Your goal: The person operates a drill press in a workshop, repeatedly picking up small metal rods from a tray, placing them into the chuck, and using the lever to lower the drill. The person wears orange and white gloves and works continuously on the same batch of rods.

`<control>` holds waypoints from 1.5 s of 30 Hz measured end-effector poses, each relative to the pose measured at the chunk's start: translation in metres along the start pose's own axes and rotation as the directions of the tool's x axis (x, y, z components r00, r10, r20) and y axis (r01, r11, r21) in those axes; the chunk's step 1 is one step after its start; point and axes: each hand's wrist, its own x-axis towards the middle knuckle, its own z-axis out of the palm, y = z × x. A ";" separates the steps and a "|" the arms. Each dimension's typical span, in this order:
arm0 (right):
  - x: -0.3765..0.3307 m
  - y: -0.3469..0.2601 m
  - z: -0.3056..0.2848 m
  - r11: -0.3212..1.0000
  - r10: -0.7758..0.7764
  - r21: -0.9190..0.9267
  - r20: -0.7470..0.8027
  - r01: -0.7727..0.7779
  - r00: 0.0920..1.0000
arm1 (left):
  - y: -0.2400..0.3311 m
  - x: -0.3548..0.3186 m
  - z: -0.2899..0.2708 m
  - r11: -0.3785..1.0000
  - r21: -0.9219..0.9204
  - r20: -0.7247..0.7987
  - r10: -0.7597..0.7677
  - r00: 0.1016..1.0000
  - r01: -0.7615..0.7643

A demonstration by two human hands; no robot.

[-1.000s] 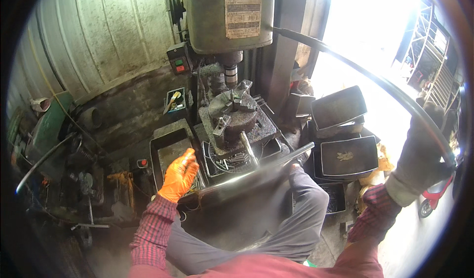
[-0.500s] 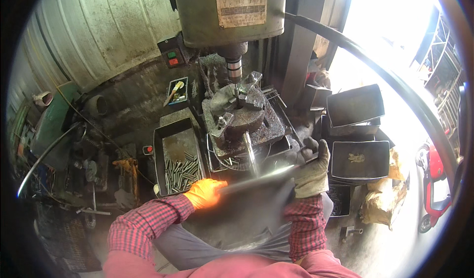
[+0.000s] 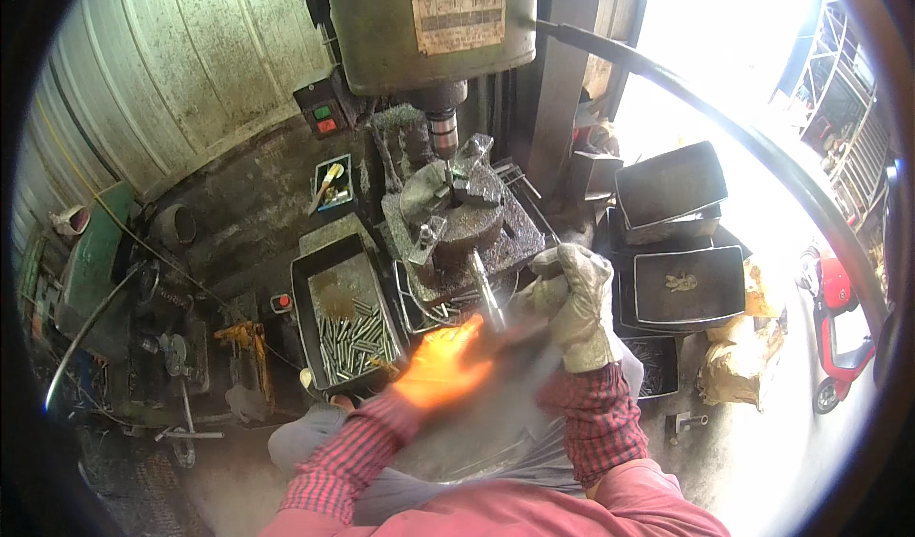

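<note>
While many metal pins (image 3: 356,348) are lying in the left tray (image 3: 366,272), nothing showing which are finished or awaiting work, the orange-gloved left hand (image 3: 442,365) and pale-gloved right hand (image 3: 583,308) are hovering apart near the metal bar (image 3: 479,278), blur and gloves hiding whether either is gripping anything.

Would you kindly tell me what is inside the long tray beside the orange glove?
Short metal pins lie heaped in the near part of the long tray; whatever lies beneath them is covered.
</note>
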 end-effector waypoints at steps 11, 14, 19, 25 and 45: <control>-0.029 -0.004 0.013 0.996 -0.045 0.078 0.052 0.040 0.998 | -0.078 0.247 -0.111 0.940 -0.007 -0.078 -0.342 0.937 0.342; -0.064 0.011 0.041 0.902 -0.083 -0.338 0.478 0.270 0.874 | -0.077 0.249 -0.102 0.931 -0.032 -0.122 -0.365 0.923 0.364; -0.080 0.093 0.041 0.878 0.252 -0.478 0.506 0.024 0.825 | -0.071 0.248 -0.104 0.933 0.014 -0.135 -0.356 0.925 0.361; -0.060 0.106 -0.026 0.809 0.352 0.466 0.104 -0.358 0.930 | -0.066 0.244 -0.109 0.940 -0.028 -0.092 -0.341 0.936 0.340; -0.101 0.068 -0.154 0.842 0.238 -0.509 0.050 -0.181 0.970 | -0.117 0.178 -0.132 0.473 -0.871 -0.161 -0.525 0.836 0.129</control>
